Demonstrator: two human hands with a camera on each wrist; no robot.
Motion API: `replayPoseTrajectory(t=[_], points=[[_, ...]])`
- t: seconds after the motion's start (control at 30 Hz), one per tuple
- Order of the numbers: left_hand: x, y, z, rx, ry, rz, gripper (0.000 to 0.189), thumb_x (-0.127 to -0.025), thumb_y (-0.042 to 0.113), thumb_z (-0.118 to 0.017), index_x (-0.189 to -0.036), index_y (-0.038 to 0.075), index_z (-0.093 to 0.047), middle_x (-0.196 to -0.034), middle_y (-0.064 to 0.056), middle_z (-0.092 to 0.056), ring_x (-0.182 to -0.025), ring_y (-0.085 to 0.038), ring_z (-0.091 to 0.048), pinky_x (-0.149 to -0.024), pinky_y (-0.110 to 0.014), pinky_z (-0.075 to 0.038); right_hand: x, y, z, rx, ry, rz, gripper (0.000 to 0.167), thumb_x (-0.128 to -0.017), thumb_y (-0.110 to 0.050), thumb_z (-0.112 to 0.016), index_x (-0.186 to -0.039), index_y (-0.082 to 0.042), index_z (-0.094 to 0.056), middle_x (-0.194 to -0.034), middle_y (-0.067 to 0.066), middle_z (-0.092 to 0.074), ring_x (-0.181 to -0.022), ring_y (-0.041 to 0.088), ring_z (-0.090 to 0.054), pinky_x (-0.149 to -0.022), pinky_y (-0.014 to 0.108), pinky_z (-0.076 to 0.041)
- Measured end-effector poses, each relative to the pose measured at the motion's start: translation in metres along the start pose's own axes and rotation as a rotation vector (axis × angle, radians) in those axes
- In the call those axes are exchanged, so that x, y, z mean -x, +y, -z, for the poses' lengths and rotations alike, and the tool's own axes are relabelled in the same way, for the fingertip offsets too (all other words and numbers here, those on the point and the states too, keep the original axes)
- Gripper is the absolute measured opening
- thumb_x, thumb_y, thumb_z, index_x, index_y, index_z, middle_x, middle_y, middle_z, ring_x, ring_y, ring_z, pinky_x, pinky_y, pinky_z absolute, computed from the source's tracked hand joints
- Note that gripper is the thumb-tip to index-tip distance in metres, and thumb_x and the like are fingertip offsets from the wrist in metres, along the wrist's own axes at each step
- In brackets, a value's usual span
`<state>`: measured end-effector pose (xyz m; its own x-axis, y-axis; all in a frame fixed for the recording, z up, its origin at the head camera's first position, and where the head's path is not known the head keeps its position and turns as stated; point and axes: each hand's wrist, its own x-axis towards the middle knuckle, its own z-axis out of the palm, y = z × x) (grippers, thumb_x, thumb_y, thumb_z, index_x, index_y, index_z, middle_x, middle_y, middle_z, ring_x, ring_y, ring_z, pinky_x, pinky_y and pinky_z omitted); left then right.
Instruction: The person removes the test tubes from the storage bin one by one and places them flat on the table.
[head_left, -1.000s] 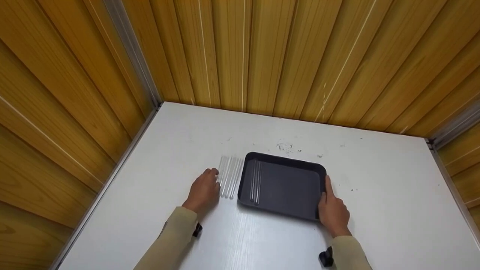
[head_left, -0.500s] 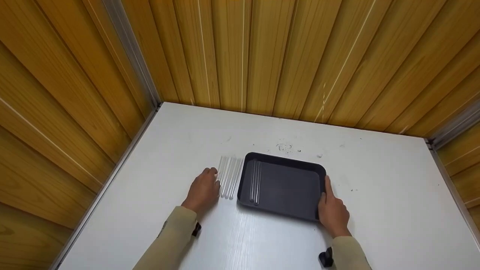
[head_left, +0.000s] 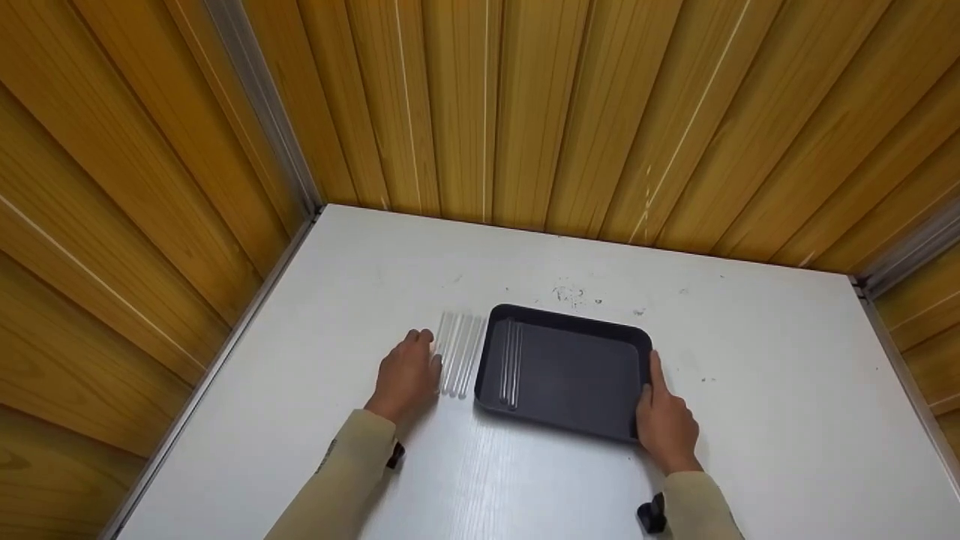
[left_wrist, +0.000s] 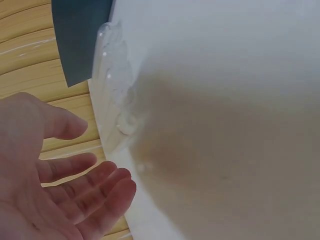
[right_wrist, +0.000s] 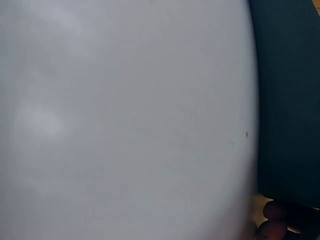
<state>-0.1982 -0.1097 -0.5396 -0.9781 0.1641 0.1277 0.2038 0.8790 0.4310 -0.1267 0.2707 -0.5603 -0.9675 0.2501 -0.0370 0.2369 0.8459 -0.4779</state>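
Several clear test tubes lie side by side on the white table, left of the dark tray. My left hand is at their left side, its fingers loosely bent. In the left wrist view a gap shows between that hand and the tubes, with nothing held. What look like two more tubes rest in the tray along its left side. At the tray's right edge my right hand grips the wall, thumb at the rim. Its fingers are mostly hidden in the right wrist view.
The white table bears dark marks behind the tray. Yellow wood-patterned panels stand along the back and sides. A metal strip runs down the table's left edge.
My left fingers have shifted slightly away from me and spread a little beside the tubes. The right hand, tray and tubes look the same.
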Motion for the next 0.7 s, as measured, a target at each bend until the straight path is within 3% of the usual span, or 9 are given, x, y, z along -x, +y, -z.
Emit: replayPoseTrajectory(t=[0.3, 0.7], points=[[-0.004, 0.027, 0.005, -0.080, 0.066, -0.092, 0.023, -0.090, 0.023, -0.064, -0.104, 0.004, -0.064, -0.091, -0.008, -0.064, -0.072, -0.023, -0.064, -0.061, -0.036, -0.052, -0.002, 0.001, -0.001, 0.012, 0.012, 0.009, 0.058, -0.102, -0.021, -0.030, -0.156, -0.024, -0.008, -0.052, 0.008, -0.048, -0.046, 0.017, -0.038, -0.044, 0.031, -0.027], [-0.008, 0.069, -0.006, -0.106, 0.041, -0.131, 0.027, -0.091, 0.028, -0.064, -0.107, 0.006, -0.065, -0.093, -0.006, -0.068, -0.074, -0.021, -0.066, -0.062, -0.036, -0.052, -0.001, 0.002, 0.000, 0.002, -0.008, 0.010, 0.058, -0.103, -0.022, -0.029, -0.156, -0.023, -0.006, -0.054, 0.008, -0.050, -0.047, 0.018, -0.040, -0.046, 0.033, -0.026]])
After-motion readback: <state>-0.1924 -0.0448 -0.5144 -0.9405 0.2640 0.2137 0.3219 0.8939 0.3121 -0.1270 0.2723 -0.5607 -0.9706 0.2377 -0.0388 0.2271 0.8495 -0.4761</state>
